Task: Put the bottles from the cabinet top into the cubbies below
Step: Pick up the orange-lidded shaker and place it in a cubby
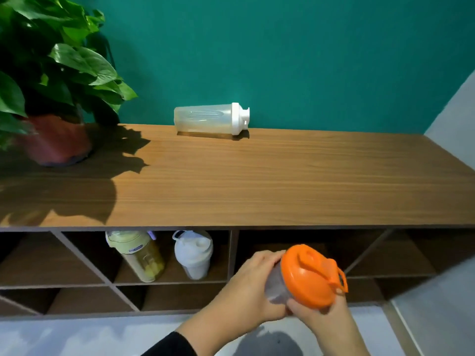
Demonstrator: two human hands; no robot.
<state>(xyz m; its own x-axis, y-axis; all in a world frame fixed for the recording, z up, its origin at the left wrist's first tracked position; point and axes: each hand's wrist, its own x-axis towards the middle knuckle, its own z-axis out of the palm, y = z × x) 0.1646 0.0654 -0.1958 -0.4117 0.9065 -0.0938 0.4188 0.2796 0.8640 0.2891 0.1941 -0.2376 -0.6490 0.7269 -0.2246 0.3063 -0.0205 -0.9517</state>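
I hold a clear shaker bottle with an orange lid (307,274) in both hands, in front of the cubbies and below the cabinet top's edge. My left hand (246,289) wraps its body; my right hand (321,317) grips under the lid. A clear bottle with a white lid (210,119) lies on its side at the back of the wooden cabinet top (257,181), by the wall. In one cubby (226,253) stand a yellow-green bottle (138,255) and a white shaker bottle (194,254).
A potted plant in a red pot (56,140) stands on the cabinet top's left end, leaves spreading wide. The teal wall (308,60) backs the cabinet. More cubbies (380,255) open to the right and below. Grey floor (77,337) lies in front.
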